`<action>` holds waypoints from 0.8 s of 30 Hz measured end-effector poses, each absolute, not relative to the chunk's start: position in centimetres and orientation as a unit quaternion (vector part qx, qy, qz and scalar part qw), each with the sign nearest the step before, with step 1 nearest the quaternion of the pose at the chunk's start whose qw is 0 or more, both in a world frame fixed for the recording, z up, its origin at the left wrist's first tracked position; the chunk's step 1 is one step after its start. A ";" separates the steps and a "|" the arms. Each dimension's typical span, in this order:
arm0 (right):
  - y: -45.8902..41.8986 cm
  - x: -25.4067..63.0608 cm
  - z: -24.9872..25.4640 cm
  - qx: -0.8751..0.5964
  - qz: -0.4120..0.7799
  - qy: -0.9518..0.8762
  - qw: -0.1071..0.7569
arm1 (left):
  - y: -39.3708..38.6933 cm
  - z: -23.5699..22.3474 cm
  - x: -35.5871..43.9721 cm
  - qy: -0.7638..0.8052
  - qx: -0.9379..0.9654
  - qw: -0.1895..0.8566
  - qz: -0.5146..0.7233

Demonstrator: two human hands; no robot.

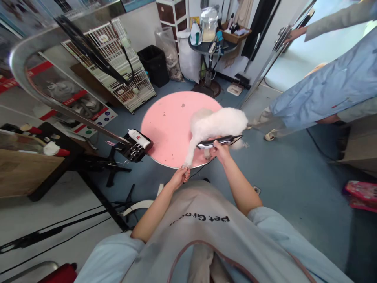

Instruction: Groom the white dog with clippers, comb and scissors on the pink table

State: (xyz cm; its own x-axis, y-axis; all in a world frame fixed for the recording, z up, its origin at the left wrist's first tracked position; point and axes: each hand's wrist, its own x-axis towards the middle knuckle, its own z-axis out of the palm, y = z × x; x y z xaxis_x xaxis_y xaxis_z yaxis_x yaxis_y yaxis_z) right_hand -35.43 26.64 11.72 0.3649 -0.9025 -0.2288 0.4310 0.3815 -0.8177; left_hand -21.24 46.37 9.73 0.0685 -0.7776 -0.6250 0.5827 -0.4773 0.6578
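A small white dog (222,122) stands on a round pink table (161,125), toward its right side. One of its legs stretches out toward me, and my left hand (179,177) is closed round the paw at the table's near edge. My right hand (220,151) grips a black and silver hair clipper (216,142), held level along the dog's near side. The clipper's head points left, close to the outstretched leg; whether it touches the fur I cannot tell. A dark cord runs below the table's edge near the paw.
A black holder (138,155) with scissors and a white bottle (139,138) adjoins the table's left edge. A metal arm (73,112) with hanging black straps rises at left. White cages (113,59) stand behind. A person in blue (324,90) is at right.
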 end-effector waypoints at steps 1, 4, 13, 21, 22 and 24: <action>26.8 -35.3 11.3 -0.309 -0.511 0.377 0.708 | 46.4 10.1 -21.2 -0.080 0.509 0.509 -0.690; 27.0 -34.6 10.2 -0.236 -0.591 0.422 0.645 | 46.3 11.2 -21.3 -0.029 0.445 0.519 -0.729; 28.8 -33.2 7.9 -0.117 -0.372 0.329 0.860 | 46.2 15.0 -22.5 0.119 0.303 0.523 -0.787; 32.1 -32.6 6.4 -0.089 -0.330 0.309 0.888 | 46.1 15.6 -21.8 0.117 0.307 0.496 -0.804; 32.3 -32.6 6.3 -0.091 -0.328 0.307 0.889 | 46.1 15.6 -21.6 0.110 0.325 0.487 -0.803; 32.7 -32.7 6.1 -0.101 -0.327 0.306 0.889 | 45.9 15.7 -21.4 0.094 0.363 0.468 -0.800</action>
State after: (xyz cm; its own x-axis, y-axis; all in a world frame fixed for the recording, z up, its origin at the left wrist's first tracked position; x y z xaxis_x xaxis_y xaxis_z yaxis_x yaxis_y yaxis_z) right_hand -32.65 32.70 6.08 0.5998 -0.6420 -0.4775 0.5191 0.7664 -0.3784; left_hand -21.39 45.86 15.72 -0.2979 -0.6811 -0.6689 0.8170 -0.5444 0.1904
